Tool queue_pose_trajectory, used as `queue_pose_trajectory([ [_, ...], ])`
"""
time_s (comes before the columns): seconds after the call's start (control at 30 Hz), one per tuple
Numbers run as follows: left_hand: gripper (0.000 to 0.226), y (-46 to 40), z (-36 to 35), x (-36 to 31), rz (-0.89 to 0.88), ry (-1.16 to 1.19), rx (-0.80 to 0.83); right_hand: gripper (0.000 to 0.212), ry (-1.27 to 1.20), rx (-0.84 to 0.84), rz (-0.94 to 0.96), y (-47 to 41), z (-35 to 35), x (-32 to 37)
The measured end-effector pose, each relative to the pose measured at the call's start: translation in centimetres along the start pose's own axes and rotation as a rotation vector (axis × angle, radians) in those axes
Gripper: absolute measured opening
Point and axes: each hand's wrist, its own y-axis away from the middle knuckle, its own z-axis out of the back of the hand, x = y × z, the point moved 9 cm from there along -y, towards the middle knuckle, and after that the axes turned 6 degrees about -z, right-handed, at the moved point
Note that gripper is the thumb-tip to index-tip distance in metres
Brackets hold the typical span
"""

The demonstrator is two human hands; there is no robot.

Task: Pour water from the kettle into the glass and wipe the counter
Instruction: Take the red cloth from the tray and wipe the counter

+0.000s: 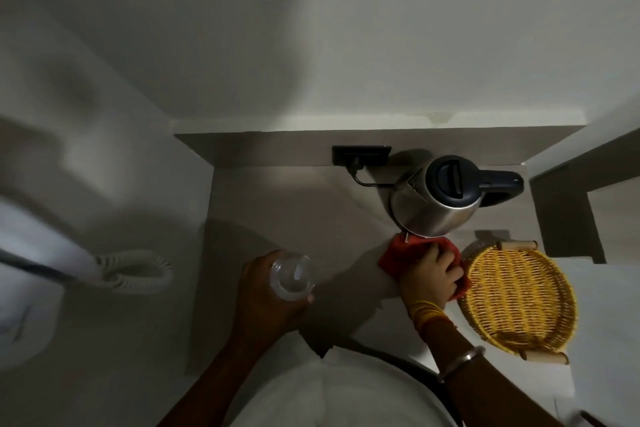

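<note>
**Hands occupied with glass and cloth at the counter**

Left hand (266,291) is seen curled around a clear glass (293,277), the fingers closed on its side and the glass held upright above the near left part of the counter (277,204). Whether water is in the glass cannot be told from above. The right hand (431,276) is laid palm-down on a red cloth (398,253), its fingers spread and pressed flat on the fabric rather than closed around it, so the cloth is pinned against the counter surface. Yellow bangles (427,312) are worn at that wrist, and a silver bangle (460,362) is seen further up the forearm.

Just to the right of the cloth, a yellow woven basket (519,298) with pale wooden handles is set on the counter, its left rim touching or nearly touching the cloth's edge. To the far left, off the counter, a coiled pale cord (138,272) is seen in shadow.

Beyond the cloth, a stainless steel kettle (440,204) with a dark lid and a dark handle pointing right is stood upright on the counter; the cloth's far edge lies right at its base. A dark cable is run from behind the kettle to a black wall socket (362,155) at the back of the counter, below a plain pale wall (346,28).
</note>
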Motion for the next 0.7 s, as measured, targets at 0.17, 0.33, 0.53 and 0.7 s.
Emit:
queue_pose_trajectory([
  [0.17, 0.085, -0.3, 0.5, 0.9, -0.018, 0.028, 0.004, 0.055, 0.116, -0.006, 0.087, 2.9, -2.7, 4.5],
  [0.33, 0.082, -1.1, 1.1, 1.0, -0.044, 0.041, -0.11, 0.061, 0.198, 0.247, 0.58, 8.3, -7.6, 12.6],
  [0.53, 0.083, -1.5, 1.8, 3.4, 0.042, 0.025, -0.191, 0.061, 0.217, 0.28, 1.03, 13.2, -7.7, 4.2],
  [0.7, 0.079, -0.9, 1.4, 2.3, 0.044, -0.007, -0.166, 0.068, 0.17, 0.065, 0.548, 4.9, -3.9, 2.3],
])
